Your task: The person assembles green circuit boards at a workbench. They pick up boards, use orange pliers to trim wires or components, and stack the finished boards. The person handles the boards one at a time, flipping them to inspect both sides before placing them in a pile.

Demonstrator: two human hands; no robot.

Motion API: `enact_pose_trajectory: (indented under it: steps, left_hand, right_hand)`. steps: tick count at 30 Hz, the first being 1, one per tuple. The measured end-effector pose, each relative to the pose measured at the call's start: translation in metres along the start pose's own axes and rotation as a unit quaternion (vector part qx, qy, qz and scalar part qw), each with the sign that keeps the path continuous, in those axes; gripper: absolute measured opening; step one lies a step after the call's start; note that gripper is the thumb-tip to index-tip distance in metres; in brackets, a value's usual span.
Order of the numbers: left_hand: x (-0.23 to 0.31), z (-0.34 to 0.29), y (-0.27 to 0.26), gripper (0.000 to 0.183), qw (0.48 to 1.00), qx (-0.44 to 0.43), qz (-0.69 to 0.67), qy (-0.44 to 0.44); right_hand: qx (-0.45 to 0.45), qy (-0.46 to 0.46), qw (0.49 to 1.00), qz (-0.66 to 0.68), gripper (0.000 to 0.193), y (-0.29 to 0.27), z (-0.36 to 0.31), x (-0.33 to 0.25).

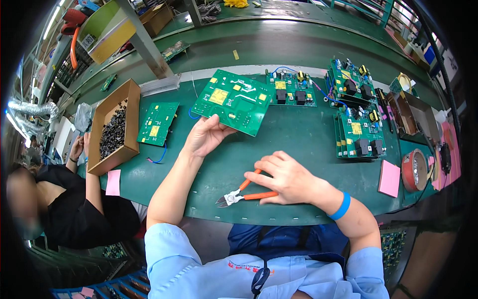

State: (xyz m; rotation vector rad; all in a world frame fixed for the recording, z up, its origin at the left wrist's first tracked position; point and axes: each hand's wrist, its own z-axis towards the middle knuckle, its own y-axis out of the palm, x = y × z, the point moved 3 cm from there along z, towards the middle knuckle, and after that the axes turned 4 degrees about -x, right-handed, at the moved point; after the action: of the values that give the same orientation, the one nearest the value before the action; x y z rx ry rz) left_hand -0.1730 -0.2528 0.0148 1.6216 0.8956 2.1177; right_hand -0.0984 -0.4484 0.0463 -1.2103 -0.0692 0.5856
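Note:
My left hand (209, 134) grips the lower edge of a green circuit board (239, 107), lifted above the green bench mat with its solder side and yellow patches facing me. In my right hand (288, 180) is a pair of side cutters (244, 196) with orange handles. Its handles are spread, and its jaws point left near the bench's front edge, apart from the board. A second circuit board (157, 123) lies solder side up to the left, a blue wire trailing from it. Behind the held board, another board (294, 94) lies component side up.
At left stands a cardboard box (130, 107) of small black parts, with a co-worker's hands (79, 147) beside it. Stacked boards (359, 132) fill the right, near a pink pad (389, 178), a red tape roll (414, 171) and a brown tray (411, 117). A pink note (113, 183) lies at left.

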Motion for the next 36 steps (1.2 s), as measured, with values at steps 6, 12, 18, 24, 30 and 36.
enact_pose_trajectory:
  steps: [6, 12, 18, 24, 30, 36]
  left_hand:
    - [-0.002, -0.001, -0.013, 0.044, 0.999, -0.023, -0.026, 0.008]
    - [-0.007, -0.001, 0.001, 0.049, 1.000, -0.013, -0.016, -0.012]
    - [-0.011, -0.005, 0.020, 0.059, 0.999, 0.000, 0.010, -0.038]
    - [-0.024, -0.008, 0.030, 0.061, 0.996, -0.002, 0.001, -0.086]
    - [-0.023, -0.011, 0.037, 0.068, 0.990, -0.034, 0.063, -0.123]
    - [-0.011, -0.004, 0.022, 0.068, 0.990, -0.066, 0.028, -0.123]
  right_hand:
    - [-0.017, 0.030, 0.998, 0.047, 0.057, 0.010, -0.006, 0.007]
    - [0.137, 0.214, 0.936, 0.243, 0.035, 0.002, -0.011, 0.040]
    - [0.230, 0.317, 0.699, 0.598, 0.046, 0.003, -0.021, 0.068]
    - [0.279, 0.232, 0.573, 0.735, 0.038, -0.011, -0.023, 0.075]
    - [0.308, 0.257, 0.590, 0.701, 0.032, -0.010, -0.025, 0.078]
    - [0.330, 0.273, 0.603, 0.673, 0.031, -0.014, -0.029, 0.083]
